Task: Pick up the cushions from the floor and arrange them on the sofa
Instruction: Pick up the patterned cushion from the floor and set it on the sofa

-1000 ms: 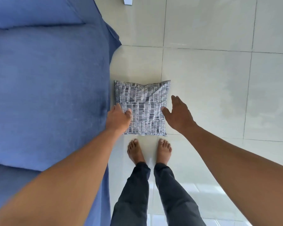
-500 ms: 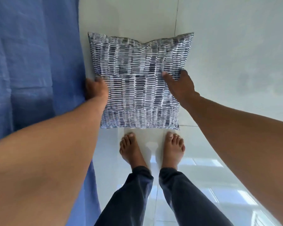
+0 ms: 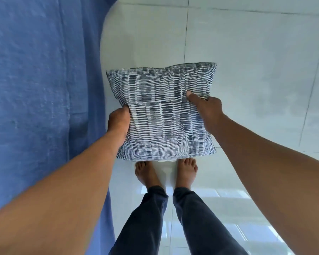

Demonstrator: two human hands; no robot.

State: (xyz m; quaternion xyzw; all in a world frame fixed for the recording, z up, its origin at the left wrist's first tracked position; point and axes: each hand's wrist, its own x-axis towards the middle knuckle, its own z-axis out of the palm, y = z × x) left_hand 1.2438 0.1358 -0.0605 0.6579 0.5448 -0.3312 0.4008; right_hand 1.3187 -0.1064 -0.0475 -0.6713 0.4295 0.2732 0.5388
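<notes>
A square cushion with a dark blue and white dashed pattern is held in the air above the floor, in front of my feet. My left hand grips its left edge, fingers tucked beneath. My right hand pinches its right side, the thumb pressed into the top of the fabric. The blue sofa fills the left of the view, right beside the cushion.
Pale glossy floor tiles spread to the right and ahead. My bare feet and dark trousers stand just below the cushion, close to the sofa's edge.
My hands went from reaching open toward the cushion on the floor to gripping both sides. The cushion has come up off the tiles.
</notes>
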